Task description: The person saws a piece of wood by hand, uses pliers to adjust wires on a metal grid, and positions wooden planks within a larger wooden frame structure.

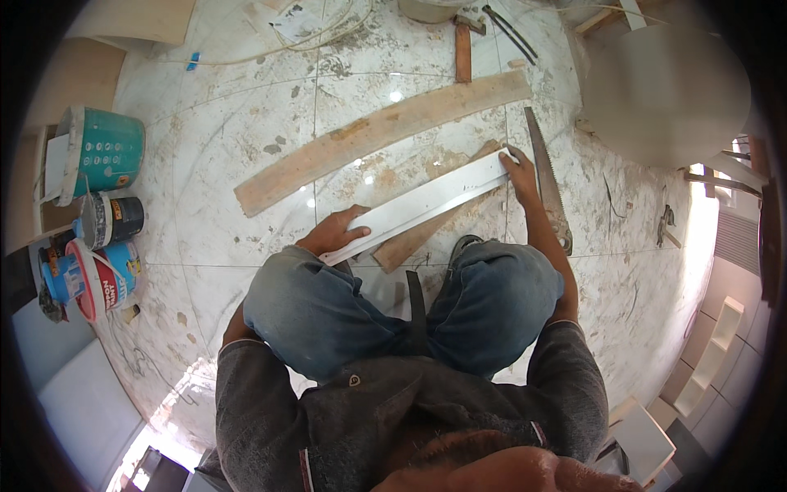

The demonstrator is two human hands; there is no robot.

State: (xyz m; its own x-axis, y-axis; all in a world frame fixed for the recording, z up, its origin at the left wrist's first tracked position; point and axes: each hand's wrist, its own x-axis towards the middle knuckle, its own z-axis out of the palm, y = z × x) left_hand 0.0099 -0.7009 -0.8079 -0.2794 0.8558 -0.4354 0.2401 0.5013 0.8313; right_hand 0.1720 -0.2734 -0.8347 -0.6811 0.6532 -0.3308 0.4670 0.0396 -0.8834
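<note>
A long white trim board (pixel 434 199) lies slantwise between my hands, its right end farther from me. My left hand (pixel 332 230) grips its near left end, thumb on top. At the far right end my right hand (pixel 520 170) has its thumb over the upper face and its fingers around the edge. Under the white board, a short brown wooden board (pixel 407 244) rests on the floor and is partly covered. A handsaw (pixel 544 156) lies just right of my right hand, handle toward me. Beyond the white board stretches a longer wooden plank (pixel 369 135).
A hammer (pixel 464 56) and dark long-handled pincers (pixel 510 35) lie at the far side of the stained tile floor (pixel 221 238). Along the left stand a teal bucket (pixel 115 148), a black can (pixel 125 221) and a red-and-blue paint bucket (pixel 102 279). Another hammer-like tool (pixel 666 225) lies at right.
</note>
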